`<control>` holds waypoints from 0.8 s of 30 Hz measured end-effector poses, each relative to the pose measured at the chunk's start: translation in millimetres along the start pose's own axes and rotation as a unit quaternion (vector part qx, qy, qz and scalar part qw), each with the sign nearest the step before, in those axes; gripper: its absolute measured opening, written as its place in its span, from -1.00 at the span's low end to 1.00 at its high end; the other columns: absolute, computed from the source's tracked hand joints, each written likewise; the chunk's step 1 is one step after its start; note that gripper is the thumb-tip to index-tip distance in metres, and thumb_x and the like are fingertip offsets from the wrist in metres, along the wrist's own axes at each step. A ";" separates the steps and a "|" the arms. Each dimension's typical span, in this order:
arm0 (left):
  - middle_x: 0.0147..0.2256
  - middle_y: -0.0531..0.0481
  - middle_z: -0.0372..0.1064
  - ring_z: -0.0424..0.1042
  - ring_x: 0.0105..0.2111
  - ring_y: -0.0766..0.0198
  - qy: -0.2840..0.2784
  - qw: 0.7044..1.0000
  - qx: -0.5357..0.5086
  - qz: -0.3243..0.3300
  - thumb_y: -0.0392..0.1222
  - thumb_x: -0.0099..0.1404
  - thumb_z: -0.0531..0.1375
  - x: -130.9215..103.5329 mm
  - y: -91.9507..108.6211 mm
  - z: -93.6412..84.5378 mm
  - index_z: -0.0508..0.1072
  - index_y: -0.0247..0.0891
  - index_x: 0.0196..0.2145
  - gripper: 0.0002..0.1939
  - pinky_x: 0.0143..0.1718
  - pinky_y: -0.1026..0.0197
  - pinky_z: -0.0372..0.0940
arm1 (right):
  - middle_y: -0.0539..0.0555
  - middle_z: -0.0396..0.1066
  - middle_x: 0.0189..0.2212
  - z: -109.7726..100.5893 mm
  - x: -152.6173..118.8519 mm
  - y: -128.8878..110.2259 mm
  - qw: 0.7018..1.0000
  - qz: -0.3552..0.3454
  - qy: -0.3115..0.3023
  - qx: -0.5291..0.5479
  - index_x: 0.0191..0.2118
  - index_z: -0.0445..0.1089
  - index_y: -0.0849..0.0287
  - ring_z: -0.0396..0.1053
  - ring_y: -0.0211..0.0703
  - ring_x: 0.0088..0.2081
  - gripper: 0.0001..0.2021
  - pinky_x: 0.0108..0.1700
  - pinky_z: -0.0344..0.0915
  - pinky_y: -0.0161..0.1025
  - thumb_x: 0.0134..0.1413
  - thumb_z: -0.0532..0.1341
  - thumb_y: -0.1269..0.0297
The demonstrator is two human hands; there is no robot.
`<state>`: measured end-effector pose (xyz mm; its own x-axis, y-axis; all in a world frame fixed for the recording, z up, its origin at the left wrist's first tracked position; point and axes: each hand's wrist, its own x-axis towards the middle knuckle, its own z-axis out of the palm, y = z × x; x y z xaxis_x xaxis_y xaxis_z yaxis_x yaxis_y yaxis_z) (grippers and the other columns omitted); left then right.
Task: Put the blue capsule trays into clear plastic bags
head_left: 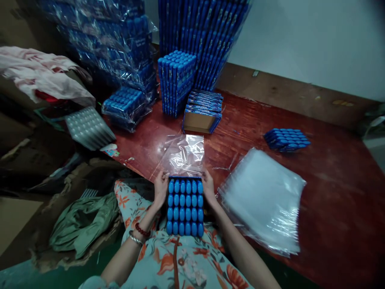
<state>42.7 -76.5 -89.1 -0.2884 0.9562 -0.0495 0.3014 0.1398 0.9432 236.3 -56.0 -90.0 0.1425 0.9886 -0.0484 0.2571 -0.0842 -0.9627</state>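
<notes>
In the head view, a block of blue packs (185, 206) with rows of rounded blue bumps rests against my body at the table's near edge. A clear plastic bag (186, 154) lies flat on the table just beyond it, meeting the block's far end. My left hand (161, 188) is closed at the block's far left corner, pinching the bag's edge. At the far right corner my right hand (208, 184) does the same. How far the bag reaches over the block is hard to see. To the right lies a pile of clear plastic bags (261, 196).
An open-ended blue carton (198, 122) and a stack of blue packs (177, 82) stand behind. A wrapped bundle (124, 106) and silvery trays (88, 126) are at left. More blue packs (287, 139) lie at right. A torn cardboard box (45, 224) holds green cloth (84, 224).
</notes>
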 end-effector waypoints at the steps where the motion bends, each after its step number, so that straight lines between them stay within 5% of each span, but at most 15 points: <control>1: -0.52 0.08 0.29 0.28 -0.51 0.31 0.000 1.000 0.011 -0.001 -0.07 0.26 -0.01 -2.6 0.9 -0.9 0.30 -0.28 -0.35 -0.77 -0.46 0.31 0.17 | 0.09 0.43 -0.40 -1.3 -4.2 -0.7 1.000 0.006 0.010 -0.010 -0.31 0.29 0.16 0.36 -0.10 -0.37 -0.70 -0.26 0.30 -0.17 0.02 0.06 0.02; 4: -0.51 0.07 0.31 0.30 -0.48 0.30 -0.034 0.998 0.044 0.007 -0.13 0.24 0.01 -5.3 4.6 -7.7 0.29 -0.26 -0.38 -0.83 -0.41 0.30 0.17 | 0.09 0.43 -0.41 -9.2 -14.9 -5.1 0.999 0.025 0.025 -0.040 -0.26 0.27 0.16 0.37 -0.07 -0.38 -0.73 -0.30 0.29 -0.16 0.01 0.09 0.07; 9: -0.55 0.09 0.32 0.30 -0.52 0.30 -0.120 0.987 0.103 0.015 -0.25 0.14 0.06 -4.9 7.6 -22.2 0.32 -0.26 -0.43 -0.93 -0.42 0.29 0.16 | 0.05 0.45 -0.41 -23.6 -30.9 -11.3 0.994 0.026 -0.051 -0.093 -0.08 0.20 0.17 0.40 -0.10 -0.42 -0.69 -0.30 0.31 -0.18 0.06 0.06 0.18; 14: -0.57 0.04 0.31 0.30 -0.52 0.24 -0.131 0.975 0.177 -0.012 -0.21 0.18 0.06 -15.7 11.9 -31.8 0.32 -0.23 -0.45 -0.90 -0.42 0.24 0.13 | 0.05 0.44 -0.40 -33.2 -41.1 -19.9 0.987 0.013 -0.072 -0.142 -0.08 0.23 0.15 0.41 -0.11 -0.38 -0.71 -0.26 0.31 -0.19 0.08 0.04 0.18; 19: -0.39 -0.06 0.41 0.38 -0.34 0.16 -0.118 0.981 0.154 -0.004 -0.07 0.25 0.02 -9.3 20.7 -34.1 0.37 -0.23 -0.39 -0.77 -0.25 0.18 0.20 | 0.03 0.40 -0.40 -50.8 -26.0 -39.6 0.972 -0.015 -0.085 -0.218 -0.10 0.31 0.12 0.37 -0.10 -0.35 -0.69 -0.22 0.27 -0.17 -0.01 0.09 0.23; 22: -0.43 0.00 0.39 0.37 -0.36 0.20 -0.113 0.989 0.095 -0.012 0.00 0.23 0.02 4.4 22.4 -29.6 0.36 -0.25 -0.45 -0.72 -0.28 0.21 0.23 | 0.05 0.38 -0.24 -55.4 -5.8 -47.5 0.982 -0.023 -0.102 -0.157 -0.16 0.37 0.10 0.34 -0.11 -0.19 -0.71 -0.09 0.23 -0.17 0.04 0.09 0.11; 24: -0.51 0.05 0.34 0.34 -0.42 0.24 -0.103 0.991 0.090 -0.013 0.03 0.22 0.03 11.8 22.1 -25.1 0.33 -0.24 -0.49 -0.69 -0.33 0.23 0.23 | 0.02 0.37 -0.34 -51.5 6.8 -47.0 0.987 0.027 -0.132 -0.089 -0.28 0.38 0.12 0.32 -0.14 -0.27 -0.67 -0.19 0.24 -0.22 0.03 0.10 -0.03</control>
<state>23.1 -68.6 -60.6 -0.1132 0.9811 -0.1568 0.4589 0.1916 0.8676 274.4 -51.7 -31.3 -0.0871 0.9780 -0.1895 0.4233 -0.1358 -0.8958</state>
